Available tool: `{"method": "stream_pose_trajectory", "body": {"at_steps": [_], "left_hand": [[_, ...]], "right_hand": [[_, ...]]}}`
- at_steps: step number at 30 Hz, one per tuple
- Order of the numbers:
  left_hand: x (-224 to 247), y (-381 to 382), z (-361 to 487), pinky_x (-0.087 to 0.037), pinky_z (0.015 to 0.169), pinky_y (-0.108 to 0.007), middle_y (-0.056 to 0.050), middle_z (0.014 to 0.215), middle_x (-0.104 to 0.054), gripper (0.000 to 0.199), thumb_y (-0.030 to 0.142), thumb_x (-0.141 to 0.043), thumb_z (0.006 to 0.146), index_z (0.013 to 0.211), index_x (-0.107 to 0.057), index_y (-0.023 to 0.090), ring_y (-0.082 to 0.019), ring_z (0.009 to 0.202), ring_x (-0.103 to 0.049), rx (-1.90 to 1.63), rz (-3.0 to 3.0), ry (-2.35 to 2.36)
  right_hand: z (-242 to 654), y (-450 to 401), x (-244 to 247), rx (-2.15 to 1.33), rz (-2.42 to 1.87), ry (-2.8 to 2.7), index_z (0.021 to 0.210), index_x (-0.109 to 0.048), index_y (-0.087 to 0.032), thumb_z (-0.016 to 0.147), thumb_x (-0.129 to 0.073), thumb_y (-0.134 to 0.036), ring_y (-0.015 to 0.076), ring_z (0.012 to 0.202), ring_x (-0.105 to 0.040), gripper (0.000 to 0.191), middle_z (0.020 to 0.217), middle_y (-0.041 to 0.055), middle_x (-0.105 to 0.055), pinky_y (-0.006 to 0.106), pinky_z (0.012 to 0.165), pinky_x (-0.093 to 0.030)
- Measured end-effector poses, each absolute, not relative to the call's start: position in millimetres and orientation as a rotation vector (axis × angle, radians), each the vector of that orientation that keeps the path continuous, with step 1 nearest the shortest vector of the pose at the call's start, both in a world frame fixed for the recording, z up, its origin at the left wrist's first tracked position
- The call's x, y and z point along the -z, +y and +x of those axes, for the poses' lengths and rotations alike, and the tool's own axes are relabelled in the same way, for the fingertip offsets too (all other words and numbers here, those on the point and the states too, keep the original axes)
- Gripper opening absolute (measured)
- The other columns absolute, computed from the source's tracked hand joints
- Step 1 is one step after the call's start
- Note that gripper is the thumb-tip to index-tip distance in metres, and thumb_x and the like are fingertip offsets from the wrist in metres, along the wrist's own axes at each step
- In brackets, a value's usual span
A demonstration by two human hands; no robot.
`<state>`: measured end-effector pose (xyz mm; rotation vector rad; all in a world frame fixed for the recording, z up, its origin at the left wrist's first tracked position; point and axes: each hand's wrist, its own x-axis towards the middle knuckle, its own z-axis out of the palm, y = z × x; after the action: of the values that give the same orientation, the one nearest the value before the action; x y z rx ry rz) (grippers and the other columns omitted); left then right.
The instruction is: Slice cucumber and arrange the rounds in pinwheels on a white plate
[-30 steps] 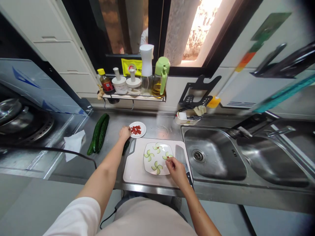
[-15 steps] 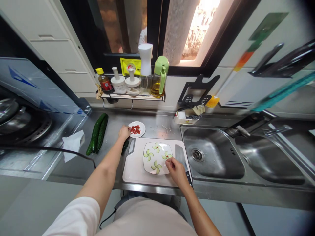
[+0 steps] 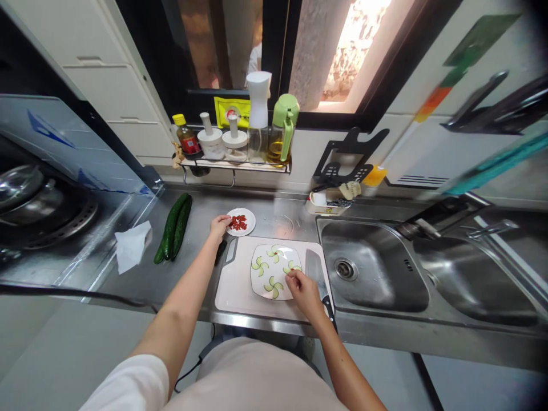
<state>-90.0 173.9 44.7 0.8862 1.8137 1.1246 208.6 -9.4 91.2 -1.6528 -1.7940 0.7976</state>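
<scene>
My left hand (image 3: 219, 226) is at the left rim of a small white plate (image 3: 250, 226) that bears chopped red pieces (image 3: 238, 222). Its fingers are pinched together beside the red pieces; whatever they grip is too small to make out. Over the right edge of a squarish white plate (image 3: 257, 285) hovers my right hand (image 3: 305, 291), thumb and fingertips drawn together, their contents hidden. Pale green cucumber slices (image 3: 273, 287) lie on this plate in several pinwheel shapes, some with a red centre. The plate rests on a light cutting board (image 3: 231, 294).
A knife (image 3: 327, 308) lies along the board's right side. Two whole cucumbers (image 3: 173, 228) and a white paper towel (image 3: 132, 246) are to the left. A double sink (image 3: 372, 268) is on the right. Above the counter, a rack (image 3: 240, 166) carries seasoning jars and bottles.
The view has shifted slightly. My left hand stays by the red pieces with its fingers a little higher at the rim. My right hand keeps its pinch over the plate's right edge.
</scene>
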Motion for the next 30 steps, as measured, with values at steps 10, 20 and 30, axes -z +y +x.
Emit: {"method": "stream_pose_trajectory", "body": {"at_steps": [10,20,30], "left_hand": [[-89.5,126.3,-39.6,-0.027,0.046,-0.016,-0.005,0.084,-0.068,0.045,0.037,-0.080,0.052,0.089,-0.062,0.018,-0.012,0.066,-0.059,-1.217,0.789,1.306],[-115.4,87.6,-2.4,-0.044,0.069,-0.023,-0.004,0.082,-0.064,0.037,0.035,-0.075,0.061,0.089,-0.059,0.017,-0.014,0.080,-0.059,-1.156,1.179,1.184],[-124.4,56.5,11.4,-0.033,0.051,-0.020,-0.001,0.080,-0.064,0.030,0.034,-0.069,0.070,0.094,-0.063,0.016,-0.006,0.054,-0.042,-1.002,1.483,1.155]], "right_hand": [[202.2,6.4,-95.2,-0.851,-1.606,-1.755,0.077,-0.061,-0.020,0.081,-0.049,-0.040,0.0125,0.055,-0.047,0.024,0.057,-0.0026,-0.050,0.023,0.055,-0.034],[193.6,41.1,-123.5,-0.873,-1.480,-1.734,0.082,-0.063,-0.020,0.082,-0.049,-0.039,0.0137,0.064,-0.051,0.023,0.068,0.0003,-0.059,0.023,0.060,-0.037],[189.2,48.9,-137.3,-0.805,-1.339,-1.874,0.083,-0.062,-0.019,0.083,-0.052,-0.031,0.0130,0.073,-0.053,0.016,0.080,0.0015,-0.062,0.023,0.068,-0.038]]}}
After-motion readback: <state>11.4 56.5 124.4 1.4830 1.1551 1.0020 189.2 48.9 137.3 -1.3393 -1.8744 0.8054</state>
